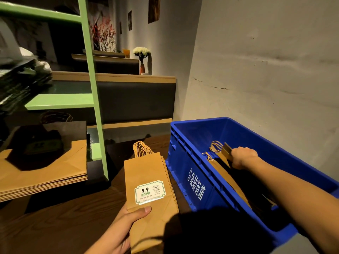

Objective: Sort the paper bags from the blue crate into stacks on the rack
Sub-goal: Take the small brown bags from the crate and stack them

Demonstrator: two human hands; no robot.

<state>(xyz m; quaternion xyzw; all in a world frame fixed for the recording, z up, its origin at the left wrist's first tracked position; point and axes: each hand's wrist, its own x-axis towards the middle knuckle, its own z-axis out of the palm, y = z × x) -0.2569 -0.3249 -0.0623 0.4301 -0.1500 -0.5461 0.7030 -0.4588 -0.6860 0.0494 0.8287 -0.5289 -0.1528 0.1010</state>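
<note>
My left hand (121, 228) grips a small bundle of flat brown paper bags (146, 173) by the bottom edge; the top bag bears a green and white label, and twine handles stick out at the far end. My right hand (242, 159) reaches into the blue crate (185, 154) and pinches the upper edge of a brown bag (226, 152) there. More flat bags (231, 178) lie on the crate's dark floor. On the green rack (95, 99) at the left sits a stack of large brown bags (44, 173), with a dark bag (60, 132) on top.
The crate stands on a dark wooden surface (60, 213) against a grey wall (266, 70). A pile of dark flat items (20, 85) fills the rack's upper shelf. Behind the rack are padded benches (135, 99) and a vase of white flowers (141, 54).
</note>
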